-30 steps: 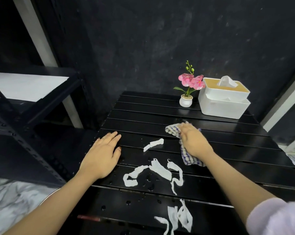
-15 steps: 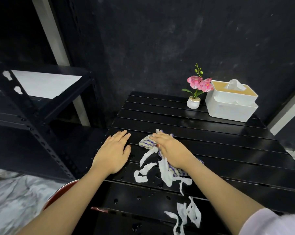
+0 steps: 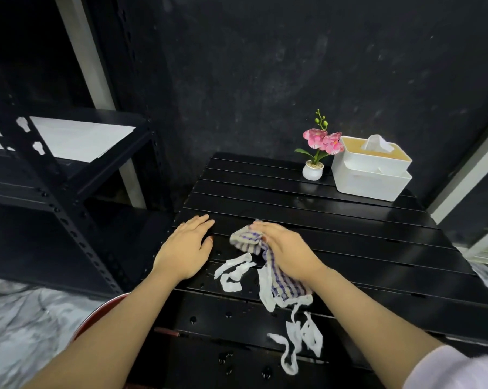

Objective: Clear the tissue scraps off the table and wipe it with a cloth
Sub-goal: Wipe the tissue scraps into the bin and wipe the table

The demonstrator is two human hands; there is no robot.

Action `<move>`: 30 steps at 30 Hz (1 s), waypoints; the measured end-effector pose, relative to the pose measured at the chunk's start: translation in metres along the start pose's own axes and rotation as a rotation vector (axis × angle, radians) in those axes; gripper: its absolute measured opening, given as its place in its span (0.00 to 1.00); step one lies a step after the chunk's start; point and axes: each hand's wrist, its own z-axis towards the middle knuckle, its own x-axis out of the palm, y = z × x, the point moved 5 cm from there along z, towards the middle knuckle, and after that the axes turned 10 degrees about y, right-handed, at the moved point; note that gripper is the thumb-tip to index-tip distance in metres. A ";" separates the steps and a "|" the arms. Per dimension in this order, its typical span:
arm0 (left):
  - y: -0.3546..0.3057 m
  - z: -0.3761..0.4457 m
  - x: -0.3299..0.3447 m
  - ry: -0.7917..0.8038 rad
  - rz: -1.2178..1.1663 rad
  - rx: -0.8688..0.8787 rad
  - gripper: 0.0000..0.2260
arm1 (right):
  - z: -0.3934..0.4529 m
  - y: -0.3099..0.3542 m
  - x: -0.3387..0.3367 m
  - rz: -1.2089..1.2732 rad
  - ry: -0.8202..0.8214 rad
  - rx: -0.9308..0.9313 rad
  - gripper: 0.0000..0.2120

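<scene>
Head view, right hand: the right hand (image 3: 286,252) lies palm-down on the checked cloth (image 3: 268,256), fingers (image 3: 262,226) stretched nearly flat and pressing it to the desk (image 3: 349,242); whether any fingertip curls under the fabric cannot be told.

Head view, left hand: the left hand (image 3: 185,248) rests flat and open near the desk's left edge, holding nothing, just beside the cloth but not touching it.

Head view, change: a second ago the cloth and right hand sat further right, clear of the paper; they have since swept leftward and toward the person, into the tissue scraps (image 3: 238,269). The middle strips, which lay spread out, are now bunched against the cloth's near and left edges, and one long strip trails out from under it.

Head view, scraps near the front: a looped tangle (image 3: 301,341) lies close to the desk's near edge, apart from the cloth and seemingly untouched.

Head view, surface: dark droplets dot the front slats.

Head view, bystanders: the potted orchid (image 3: 317,153) and white tissue box (image 3: 370,169) stand at the far right corner, well apart from the work.

Meaning for the task: the cloth appears to be serving as a rake, so clearing is under way, not finished; wet paper may smear or snag in the slat gaps.
</scene>
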 end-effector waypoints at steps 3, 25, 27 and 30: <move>-0.003 -0.002 -0.003 0.048 0.017 -0.001 0.21 | -0.031 -0.014 -0.029 0.110 -0.190 0.120 0.18; 0.000 -0.112 0.006 -0.001 0.061 -0.055 0.24 | -0.199 -0.083 -0.048 -0.116 -0.302 0.677 0.21; 0.001 -0.112 0.008 -0.006 0.072 -0.053 0.24 | -0.186 -0.070 -0.038 -0.159 -0.305 0.639 0.22; 0.002 -0.111 0.009 -0.011 0.076 -0.053 0.24 | -0.162 -0.045 -0.020 -0.188 -0.293 0.550 0.24</move>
